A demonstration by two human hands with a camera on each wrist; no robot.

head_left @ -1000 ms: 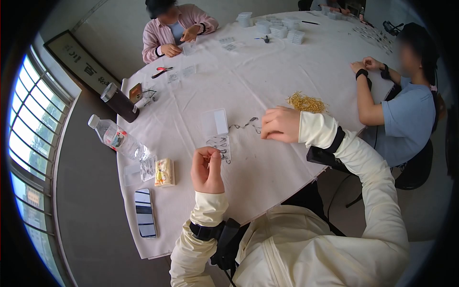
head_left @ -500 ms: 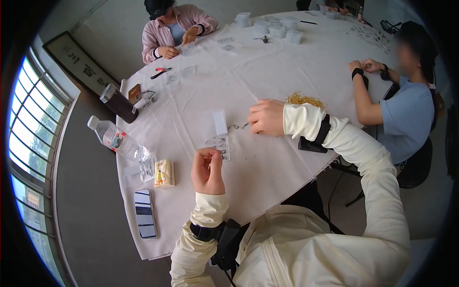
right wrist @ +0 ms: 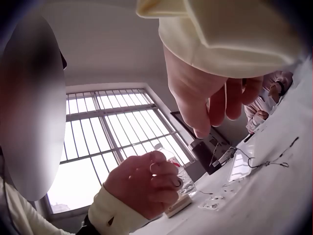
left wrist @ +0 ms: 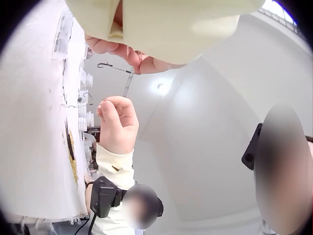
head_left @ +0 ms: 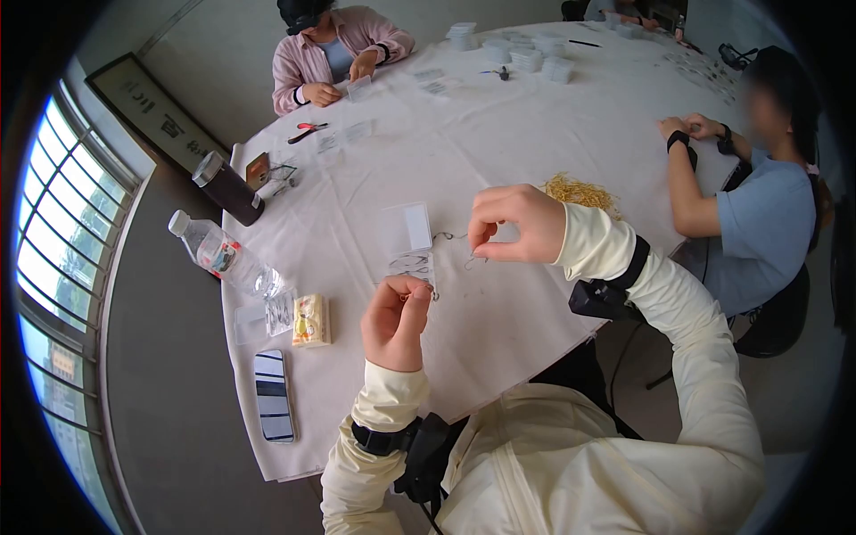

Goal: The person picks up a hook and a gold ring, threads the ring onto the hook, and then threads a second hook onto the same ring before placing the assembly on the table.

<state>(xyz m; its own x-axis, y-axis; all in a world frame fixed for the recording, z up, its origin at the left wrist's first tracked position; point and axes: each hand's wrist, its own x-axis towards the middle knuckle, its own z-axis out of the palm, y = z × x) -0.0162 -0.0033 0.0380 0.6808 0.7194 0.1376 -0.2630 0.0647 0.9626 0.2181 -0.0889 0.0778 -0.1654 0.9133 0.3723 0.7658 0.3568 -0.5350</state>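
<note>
As hands [head_left: 394, 323] [head_left: 522, 227] pinch hooks [left wrist: 108, 65], a case [head_left: 416, 227] holds more.

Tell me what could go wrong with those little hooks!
The small, dark, curved hook pinched in the left hand might prick its fingers if the grip slips. The thin, dark, hook-like piece lying on the white tablecloth could snag the cloth or tangle if brushed by the right hand.
</note>
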